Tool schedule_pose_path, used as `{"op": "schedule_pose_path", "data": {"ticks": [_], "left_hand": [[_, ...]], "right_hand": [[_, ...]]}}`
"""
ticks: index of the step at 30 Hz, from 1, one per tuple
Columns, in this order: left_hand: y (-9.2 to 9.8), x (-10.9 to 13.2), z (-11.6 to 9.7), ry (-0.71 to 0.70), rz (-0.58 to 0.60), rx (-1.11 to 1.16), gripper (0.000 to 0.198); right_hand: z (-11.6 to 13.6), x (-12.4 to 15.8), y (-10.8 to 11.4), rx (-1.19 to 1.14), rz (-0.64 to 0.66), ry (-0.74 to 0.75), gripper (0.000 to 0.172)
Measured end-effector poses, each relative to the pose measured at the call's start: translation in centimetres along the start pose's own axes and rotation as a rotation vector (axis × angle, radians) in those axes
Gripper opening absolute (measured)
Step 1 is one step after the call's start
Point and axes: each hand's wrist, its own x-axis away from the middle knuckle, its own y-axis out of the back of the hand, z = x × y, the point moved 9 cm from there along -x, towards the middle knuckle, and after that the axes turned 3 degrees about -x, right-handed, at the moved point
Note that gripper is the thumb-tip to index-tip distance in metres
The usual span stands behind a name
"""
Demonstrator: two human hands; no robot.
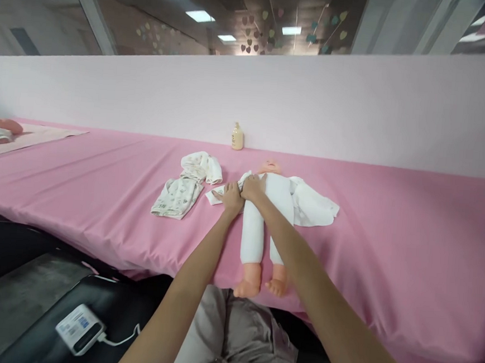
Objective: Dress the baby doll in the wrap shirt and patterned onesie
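A baby doll (253, 232) lies on its back on the pink cover, head away from me and bare feet towards me. White pants cover its legs. A white baby shirt (314, 204) is spread out under and beside its upper body, with one side flat to the right. My left hand (233, 197) is closed on the shirt's left part, by the doll's side. Touching it, my right hand (252, 188) is closed on the same cloth near the doll's chest. My hands partly hide the doll's arm and the gripped cloth.
Folded printed baby clothes (178, 197) and a white bundled cloth (201, 167) lie to the left. A pump bottle (237, 137) stands against the low white wall (169, 97). Another doll (5, 126) lies far left. A white device with a cable (80, 328) rests on a black chair (37, 333).
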Motion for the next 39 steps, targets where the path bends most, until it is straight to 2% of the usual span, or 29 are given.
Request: {"op": "schedule_pose_path", "data": {"ticks": [3,5,8,12,16,20,24,31,35,37,39], "left_hand": [[0.3,0.3,0.6,-0.004,-0.010,-0.063,0.035],[0.4,0.3,1.1,0.022,-0.001,-0.088,0.043],[0.4,0.2,2.1,0.090,0.020,-0.066,0.049],[0.5,0.0,3.0,0.152,0.029,-0.026,0.050],[0.6,-0.1,3.3,0.189,0.023,-0.043,0.049],[1.2,-0.3,3.3,0.164,0.010,0.019,0.041],[1.7,-0.9,4.5,0.177,0.002,0.102,0.040],[2.0,-1.7,6.6,0.196,-0.042,0.181,0.047],[2.2,-1.2,5.6,0.147,-0.060,0.195,0.052],[3.0,-0.6,3.7,0.069,-0.142,0.131,0.058],[3.4,0.3,0.8,-0.055,-0.210,0.102,0.061]], "right_hand": [[-0.9,-1.8,-1.7,0.085,0.050,-0.074,0.067],[-1.3,-2.7,-2.6,0.198,0.111,-0.143,0.071],[-1.5,-3.4,-3.2,0.314,0.168,-0.233,0.070],[-1.0,-3.8,-3.2,0.295,0.126,-0.228,0.062],[-1.5,-3.1,-2.4,0.223,0.042,-0.203,0.059],[-2.9,-2.4,-0.7,0.072,-0.065,-0.166,0.045],[-5.5,-2.0,0.7,-0.030,-0.119,-0.240,0.054],[-8.9,-1.0,3.3,-0.312,-0.266,-0.318,0.056],[-10.6,-0.4,4.4,-0.406,-0.338,-0.300,0.049],[-10.2,-0.3,4.2,-0.362,-0.309,-0.238,0.046],[-9.2,-0.2,3.3,-0.263,-0.238,-0.179,0.050]]}}
